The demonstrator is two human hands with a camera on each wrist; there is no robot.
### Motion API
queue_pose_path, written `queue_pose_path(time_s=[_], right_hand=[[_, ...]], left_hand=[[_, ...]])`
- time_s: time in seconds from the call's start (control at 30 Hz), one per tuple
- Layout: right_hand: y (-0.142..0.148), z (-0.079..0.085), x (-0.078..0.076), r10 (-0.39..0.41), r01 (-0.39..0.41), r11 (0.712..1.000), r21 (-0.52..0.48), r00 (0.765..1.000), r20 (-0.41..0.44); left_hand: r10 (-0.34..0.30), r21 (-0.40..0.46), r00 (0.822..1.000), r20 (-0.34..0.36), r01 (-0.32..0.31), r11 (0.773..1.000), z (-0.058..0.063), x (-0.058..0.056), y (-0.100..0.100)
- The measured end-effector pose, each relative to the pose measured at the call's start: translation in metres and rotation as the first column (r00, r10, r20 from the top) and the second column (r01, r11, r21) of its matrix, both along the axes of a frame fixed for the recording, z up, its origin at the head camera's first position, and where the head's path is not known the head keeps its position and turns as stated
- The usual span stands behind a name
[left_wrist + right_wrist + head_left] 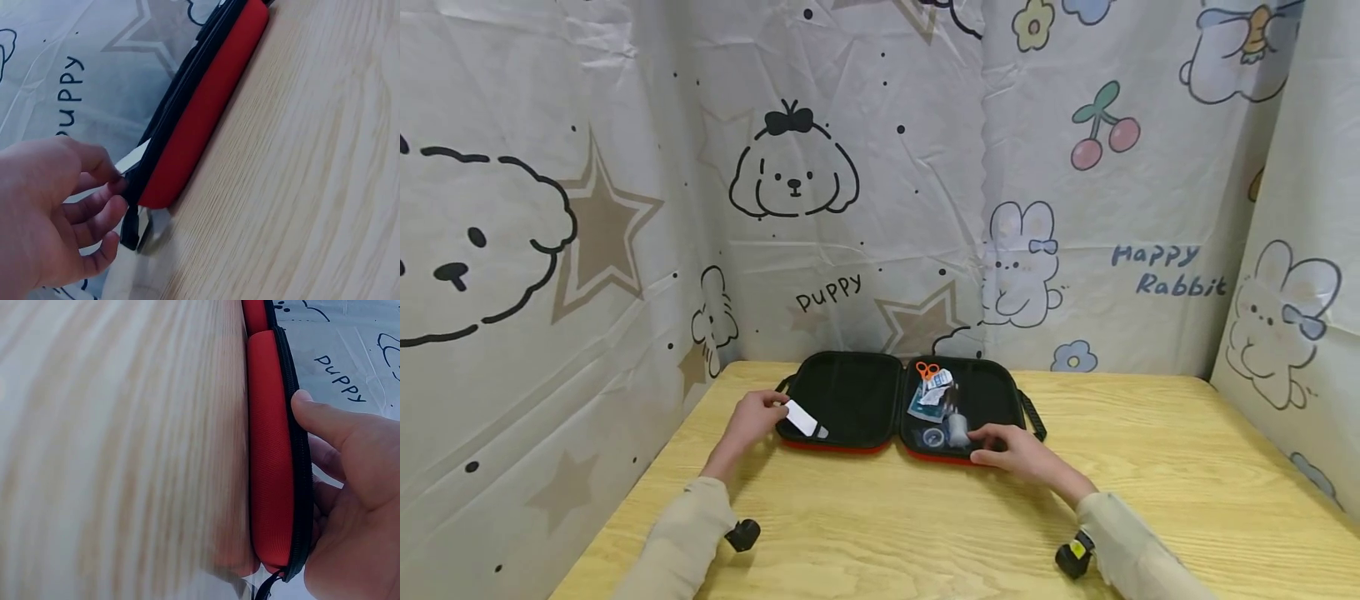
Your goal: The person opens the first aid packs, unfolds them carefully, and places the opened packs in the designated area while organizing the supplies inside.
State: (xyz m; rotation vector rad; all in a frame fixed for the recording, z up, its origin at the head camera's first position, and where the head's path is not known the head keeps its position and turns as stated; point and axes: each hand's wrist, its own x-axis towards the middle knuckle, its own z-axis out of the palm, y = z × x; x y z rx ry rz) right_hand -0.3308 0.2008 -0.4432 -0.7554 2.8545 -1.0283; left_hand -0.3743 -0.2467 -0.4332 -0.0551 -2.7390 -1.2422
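A black-lined case (pixel 850 442) with a red shell lies unfolded on the table. My left hand (pixel 758 414) pinches one end of a flat white piece (pixel 801 417) with a dark band and grey tip, over the case's left half. My right hand (pixel 1015 450) is at the right half's front edge. Its thumb (pixel 306 403) touches the zip rim, and the other fingers reach behind it. Close to those fingertips stands a whitish cylinder (pixel 957 431). Beside it are a round clear-and-blue item (pixel 933 437), a teal packet (pixel 927 410), a white packet (pixel 936 386) and orange-handled scissors (pixel 927 369).
The case sits toward the back of a wooden table (pixel 880 533). A black carry handle (pixel 1033 416) sticks out at its right side. Printed curtains (pixel 850 250) hang behind and along both sides. Something blurred lies above the whitish cylinder.
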Motion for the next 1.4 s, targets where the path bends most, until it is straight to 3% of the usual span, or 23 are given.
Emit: queue_pose_path(time_s=[0.27,0.37,0.5,0.7,0.93,1.03,1.4], right_hand=[[0.000,0.000,0.000,-0.008,0.008,1.000,0.007,1.000,-0.006],[0.000,0.000,0.000,-0.003,0.003,1.000,0.010,1.000,-0.003],[0.001,0.001,0.000,-0.004,0.004,1.000,0.008,1.000,-0.009],[0.003,0.003,0.001,-0.005,0.005,1.000,0.007,1.000,-0.007],[0.003,0.002,0.002,-0.011,0.011,1.000,0.010,1.000,-0.006],[0.003,0.000,0.002,-0.006,0.007,1.000,0.009,1.000,-0.013],[0.002,0.000,0.002,-0.021,0.021,1.000,0.019,1.000,0.013]], left_hand=[[-0.068,-0.184,0.996,0.058,0.078,0.980,0.004,-0.004,0.015],[-0.050,-0.250,0.994,0.102,0.074,0.965,0.007,-0.003,0.018],[-0.024,-0.302,0.991,0.129,0.062,0.951,0.012,-0.001,0.023],[-0.082,-0.343,0.985,0.154,0.132,0.930,0.017,0.001,0.031],[-0.146,-0.406,0.981,0.128,0.186,0.895,0.019,-0.003,0.036],[-0.141,-0.458,0.983,0.117,0.179,0.871,0.017,-0.007,0.038],[-0.135,-0.525,0.990,0.044,0.137,0.840,0.005,-0.019,0.050]])
